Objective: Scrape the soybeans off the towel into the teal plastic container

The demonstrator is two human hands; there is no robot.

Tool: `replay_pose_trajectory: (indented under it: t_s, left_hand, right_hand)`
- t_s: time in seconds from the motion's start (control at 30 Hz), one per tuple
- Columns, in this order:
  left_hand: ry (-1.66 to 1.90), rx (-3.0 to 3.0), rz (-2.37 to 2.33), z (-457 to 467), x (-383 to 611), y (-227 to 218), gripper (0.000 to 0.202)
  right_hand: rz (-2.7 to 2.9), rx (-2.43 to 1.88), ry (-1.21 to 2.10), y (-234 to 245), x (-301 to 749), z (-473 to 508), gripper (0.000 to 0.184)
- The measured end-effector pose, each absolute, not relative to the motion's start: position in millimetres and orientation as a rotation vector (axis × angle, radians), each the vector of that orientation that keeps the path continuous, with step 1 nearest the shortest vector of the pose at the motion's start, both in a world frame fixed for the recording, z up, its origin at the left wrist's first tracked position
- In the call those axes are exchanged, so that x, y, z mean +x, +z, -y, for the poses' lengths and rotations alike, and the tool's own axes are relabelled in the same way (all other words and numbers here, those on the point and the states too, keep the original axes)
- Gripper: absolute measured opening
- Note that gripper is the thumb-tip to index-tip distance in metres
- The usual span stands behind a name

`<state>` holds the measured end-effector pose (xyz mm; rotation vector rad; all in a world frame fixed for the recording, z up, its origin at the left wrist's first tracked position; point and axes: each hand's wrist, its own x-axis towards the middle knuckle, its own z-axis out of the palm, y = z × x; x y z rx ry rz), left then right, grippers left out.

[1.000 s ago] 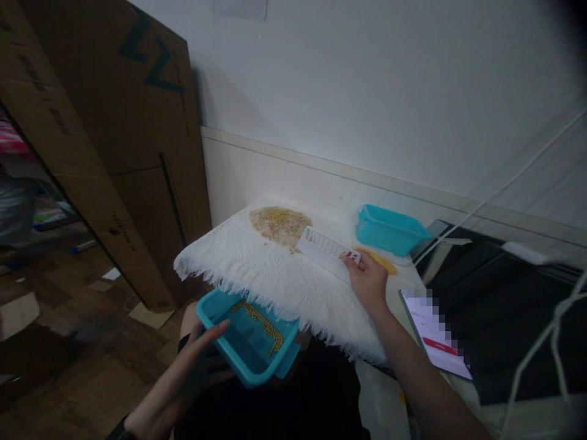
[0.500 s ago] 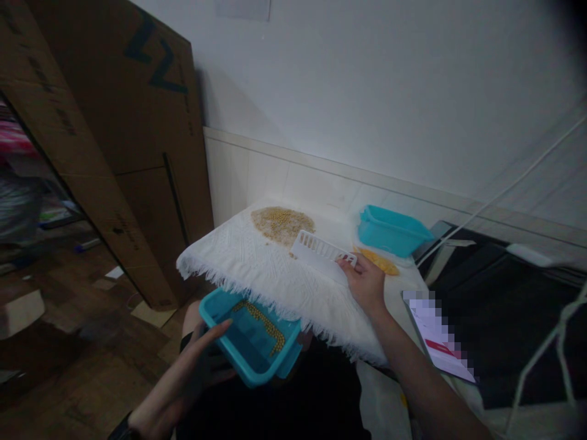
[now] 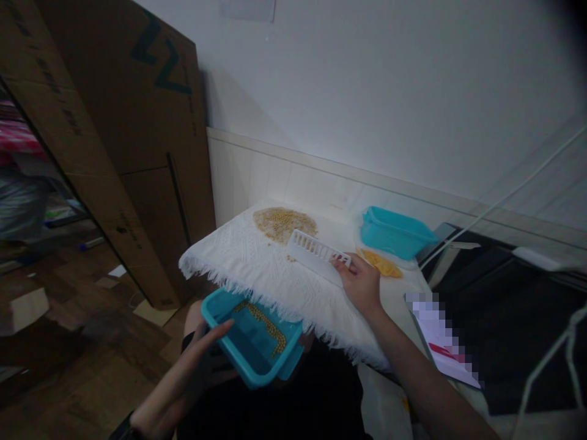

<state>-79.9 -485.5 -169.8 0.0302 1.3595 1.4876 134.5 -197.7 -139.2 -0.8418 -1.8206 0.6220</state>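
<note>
My left hand [image 3: 208, 348] is closed on the near-left rim of a blue plastic container [image 3: 250, 363], thumb over the edge, fingers hidden underneath. It is tilted below the table's front edge, and a band of yellow soybeans [image 3: 266, 324] lies inside. My right hand [image 3: 360, 281] grips the right end of a white slotted plastic basket [image 3: 316, 256], which stands with its slotted side up on the white fringed tablecloth [image 3: 238, 256]. Just beyond its left end spreads a pile of soybeans mixed with paler grains [image 3: 284, 225].
A second blue container [image 3: 397, 235] stands at the table's back right, with a crumpled yellow-orange item [image 3: 380, 263] before it. On the right lie a lit tablet or phone [image 3: 443, 342] and a white cable [image 3: 504, 195]. A large cardboard box [image 3: 151, 140] rises on the left.
The white basket and my right hand have shifted slightly left, toward the near side of the pile. My left hand still holds the blue container in much the same place.
</note>
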Motion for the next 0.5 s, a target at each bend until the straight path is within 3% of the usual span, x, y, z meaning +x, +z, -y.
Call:
replay_pose_trajectory:
  t_s: [0.5]
  left_hand:
    - [1.465,0.035,-1.314,487.1,-80.9,-169.1,0.116]
  right_hand:
    - [1.855,-0.821,0.661,-133.1,129.1,205.0,0.034]
